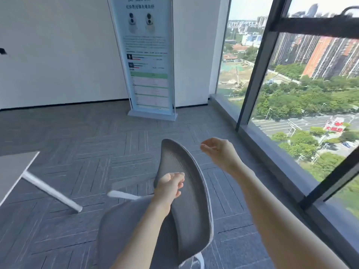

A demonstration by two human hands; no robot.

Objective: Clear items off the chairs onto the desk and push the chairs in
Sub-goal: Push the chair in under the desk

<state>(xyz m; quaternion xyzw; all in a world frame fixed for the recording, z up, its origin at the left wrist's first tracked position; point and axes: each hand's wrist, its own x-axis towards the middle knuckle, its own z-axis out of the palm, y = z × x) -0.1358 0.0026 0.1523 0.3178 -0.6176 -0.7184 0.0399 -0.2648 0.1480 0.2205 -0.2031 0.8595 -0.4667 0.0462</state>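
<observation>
A grey office chair stands just below me, its curved mesh backrest (189, 191) upright and its grey seat (120, 230) turned to the left. Nothing lies on the visible part of the seat. My left hand (171, 186) rests on the left edge of the backrest with fingers curled around it. To the right of the backrest's top, my right hand (219, 150) hovers, loosely curled and holding nothing. A corner of the grey desk (13, 167) shows at the left edge, with its white slanted leg (52, 191) reaching the floor.
A tall printed banner stand (149, 55) stands against the white wall ahead. Floor-to-ceiling windows with dark frames (258, 65) run along the right. Grey patterned carpet (87, 152) lies between chair, desk and wall.
</observation>
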